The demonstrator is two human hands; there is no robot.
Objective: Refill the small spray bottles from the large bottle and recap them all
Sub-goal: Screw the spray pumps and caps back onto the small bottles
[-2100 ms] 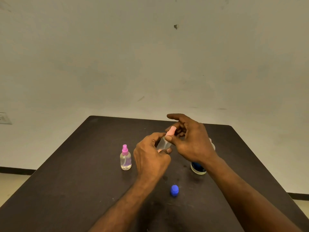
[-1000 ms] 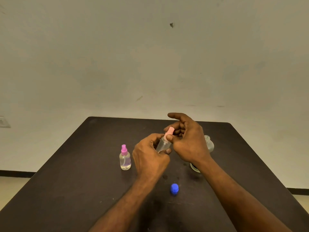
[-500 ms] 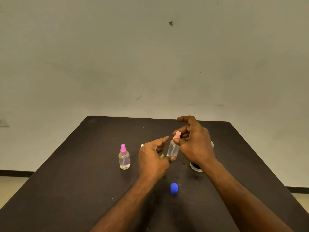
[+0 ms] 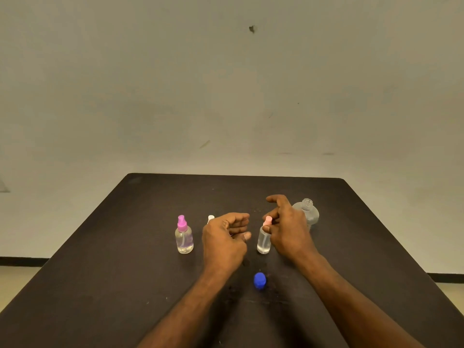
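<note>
Since 0.5 s ago we have lowered the pink-capped spray bottle [image 4: 264, 240] from the air onto the dark matte table [image 4: 105, 272], where it now stands upright beyond the round blue cap [image 4: 259, 280], long axis vertical, nozzle up. Our right hand [image 4: 288, 231] pinches its clear cylindrical neck; our left hand [image 4: 223, 241] curls empty beside it. Farther back, the large clear bottle [image 4: 306, 212] stands uncapped, with 1 magenta-topped spray bottle [image 4: 184, 236] at left.
</note>
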